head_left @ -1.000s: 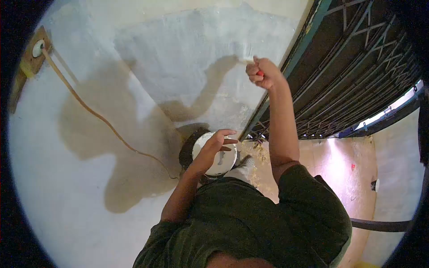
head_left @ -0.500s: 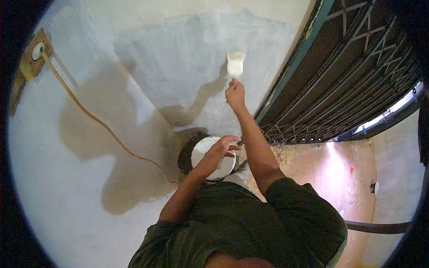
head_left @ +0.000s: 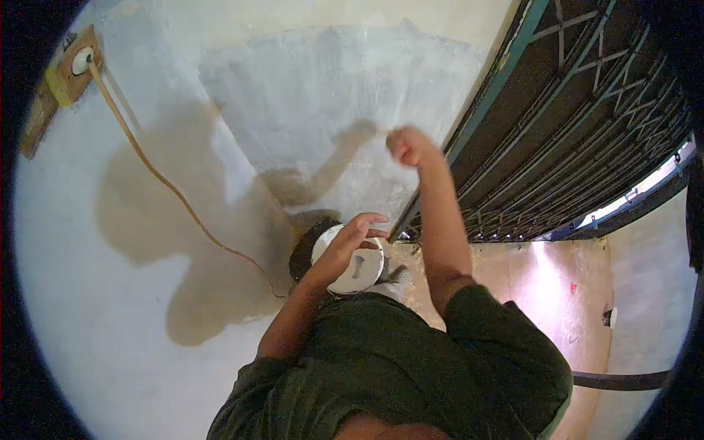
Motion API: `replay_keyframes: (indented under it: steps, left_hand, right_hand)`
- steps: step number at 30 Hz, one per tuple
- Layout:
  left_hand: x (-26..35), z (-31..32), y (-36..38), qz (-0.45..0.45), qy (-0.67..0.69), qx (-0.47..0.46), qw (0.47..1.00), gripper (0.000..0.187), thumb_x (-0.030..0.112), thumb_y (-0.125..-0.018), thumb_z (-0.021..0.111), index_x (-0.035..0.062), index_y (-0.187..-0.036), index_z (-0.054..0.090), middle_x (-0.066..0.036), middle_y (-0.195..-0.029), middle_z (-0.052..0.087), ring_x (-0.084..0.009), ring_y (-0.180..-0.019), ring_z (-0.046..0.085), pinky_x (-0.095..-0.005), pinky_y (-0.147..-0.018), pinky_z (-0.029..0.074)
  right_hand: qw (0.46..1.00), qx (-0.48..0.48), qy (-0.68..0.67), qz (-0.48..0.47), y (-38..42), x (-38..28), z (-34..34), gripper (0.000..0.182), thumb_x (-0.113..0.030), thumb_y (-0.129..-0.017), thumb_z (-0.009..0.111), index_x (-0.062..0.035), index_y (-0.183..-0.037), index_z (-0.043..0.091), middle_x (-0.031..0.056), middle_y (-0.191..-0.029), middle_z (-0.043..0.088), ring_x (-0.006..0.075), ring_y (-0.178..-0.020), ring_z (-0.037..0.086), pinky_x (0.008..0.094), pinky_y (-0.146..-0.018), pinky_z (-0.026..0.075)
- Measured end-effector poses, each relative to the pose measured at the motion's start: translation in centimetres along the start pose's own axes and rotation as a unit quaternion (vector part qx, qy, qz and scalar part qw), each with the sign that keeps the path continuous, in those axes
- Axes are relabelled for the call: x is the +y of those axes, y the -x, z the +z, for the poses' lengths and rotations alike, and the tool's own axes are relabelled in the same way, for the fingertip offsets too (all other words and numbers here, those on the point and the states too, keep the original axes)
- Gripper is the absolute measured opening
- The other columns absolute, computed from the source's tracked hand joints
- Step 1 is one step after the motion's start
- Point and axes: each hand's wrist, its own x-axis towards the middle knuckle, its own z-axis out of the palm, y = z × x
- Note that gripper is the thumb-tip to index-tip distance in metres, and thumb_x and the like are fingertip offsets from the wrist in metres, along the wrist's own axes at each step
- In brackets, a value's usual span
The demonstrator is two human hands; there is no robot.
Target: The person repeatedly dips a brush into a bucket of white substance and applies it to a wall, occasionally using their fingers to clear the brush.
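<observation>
My right hand [head_left: 412,147] is raised close to the wall [head_left: 308,88], blurred by motion, its fingers curled round the brush handle. Most of the brush is hidden or smeared; only a pale bit [head_left: 383,131] shows at the left of the fist. Below, my left hand [head_left: 356,242] hovers over a white-rimmed bucket [head_left: 374,275] with its fingers apart, holding nothing. A grey patch shows on the pale surface inside the bucket.
A dark folding metal gate [head_left: 543,139] stands at the right. On the left wall a cable [head_left: 150,165] runs down from a round fitting [head_left: 82,61]. The floor [head_left: 513,293] lies at the lower right.
My right hand has moved down and to the right, and the brush, clearly seen upright before, is now mostly out of sight. My left hand has stayed nearly in place over the bucket.
</observation>
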Motion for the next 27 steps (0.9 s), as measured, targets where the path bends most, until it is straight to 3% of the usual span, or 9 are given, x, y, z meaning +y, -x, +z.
replay_keyframes:
  steps: [4,9,11,13,15,22,25,26,27]
  left_hand:
    - [0.2,0.1,0.2,-0.004,-0.006,-0.001,1.000,0.051,0.046,-0.094,0.032,0.0045,-0.122,0.042,-0.011,-0.126,0.044,-0.0251,-0.109,0.050,-0.0356,-0.087,0.040]
    - [-2.0,-0.5,0.1,-0.029,0.028,0.006,0.999,0.053,0.048,-0.093,0.033,0.0037,-0.121,0.043,-0.011,-0.124,0.045,-0.0251,-0.110,0.050,-0.0358,-0.087,0.041]
    - [-2.9,-0.7,0.0,-0.073,0.050,0.007,0.996,0.056,0.050,-0.092,0.034,0.0029,-0.121,0.043,-0.012,-0.124,0.045,-0.0246,-0.110,0.050,-0.0357,-0.087,0.040]
    - [-2.2,-0.5,0.3,-0.083,0.047,0.012,0.995,0.056,0.050,-0.092,0.034,0.0028,-0.122,0.042,-0.012,-0.124,0.045,-0.0244,-0.110,0.050,-0.0359,-0.088,0.040]
    - [-2.3,-0.3,0.7,-0.096,0.045,0.019,0.994,0.057,0.050,-0.092,0.034,0.0026,-0.122,0.042,-0.012,-0.124,0.045,-0.0242,-0.111,0.050,-0.0361,-0.088,0.040]
    - [-3.3,-1.8,1.1,-0.119,0.023,0.059,0.991,0.067,0.057,-0.089,0.035,0.0003,-0.123,0.038,-0.015,-0.127,0.045,-0.0276,-0.111,0.051,-0.0383,-0.088,0.043]
    - [-3.5,-2.9,1.6,-0.134,0.018,0.091,0.987,0.068,0.059,-0.088,0.034,0.0015,-0.123,0.040,-0.015,-0.125,0.047,-0.0279,-0.110,0.052,-0.0384,-0.088,0.042]
    - [-3.4,-3.3,1.7,-0.122,0.012,0.110,0.986,0.067,0.059,-0.088,0.034,0.0018,-0.122,0.041,-0.014,-0.125,0.047,-0.0279,-0.110,0.052,-0.0384,-0.088,0.042]
    - [-3.2,-3.5,2.0,-0.109,0.006,0.128,0.986,0.067,0.059,-0.088,0.034,0.0021,-0.122,0.042,-0.014,-0.124,0.047,-0.0280,-0.110,0.051,-0.0383,-0.088,0.042]
  right_hand:
    - [0.997,0.022,-0.014,-0.072,7.4,-6.0,12.0,0.030,-0.032,-0.095,0.036,-0.0081,-0.077,0.042,-0.0068,-0.055,0.030,0.0021,-0.039,0.025,0.0157,-0.032,0.021]
    - [0.952,0.089,0.174,-0.236,9.6,-2.8,15.1,0.038,-0.045,-0.093,0.037,-0.0107,-0.077,0.043,-0.0066,-0.054,0.029,0.0030,-0.039,0.025,0.0193,-0.034,0.023]
    - [0.841,0.296,0.339,-0.299,5.8,-0.8,11.7,0.045,-0.045,-0.092,0.040,-0.0048,-0.074,0.049,0.0020,-0.051,0.040,0.0130,-0.040,0.036,0.0293,-0.038,0.033]
    - [0.646,0.416,0.519,-0.373,0.1,2.6,4.8,0.045,-0.036,-0.090,0.042,0.0021,-0.074,0.058,0.0234,-0.068,0.059,0.0399,-0.059,0.056,0.0448,-0.054,0.043]
    - [0.633,0.491,0.490,-0.343,-1.3,7.1,2.4,0.042,-0.030,-0.090,0.040,0.0054,-0.080,0.059,0.0300,-0.079,0.057,0.0475,-0.078,0.054,0.0499,-0.068,0.042]
    - [0.698,0.551,0.440,-0.129,-5.5,19.4,-7.1,0.032,-0.025,-0.087,0.043,0.0021,-0.083,0.059,0.0262,-0.083,0.060,0.0452,-0.078,0.057,0.0500,-0.072,0.043]
    - [0.758,0.466,0.457,-0.020,-7.6,27.1,-14.5,0.046,-0.031,-0.088,0.042,0.0106,-0.076,0.057,0.0298,-0.072,0.058,0.0465,-0.075,0.057,0.0464,-0.071,0.045]
    - [0.674,0.441,0.588,-0.075,-8.9,32.0,-19.8,0.052,-0.036,-0.090,0.039,0.0100,-0.077,0.058,0.0299,-0.076,0.059,0.0430,-0.075,0.060,0.0483,-0.071,0.045]
    - [0.677,0.437,0.588,-0.066,-6.9,32.9,-18.5,0.052,-0.036,-0.090,0.039,0.0100,-0.077,0.058,0.0299,-0.076,0.059,0.0430,-0.075,0.060,0.0483,-0.071,0.045]
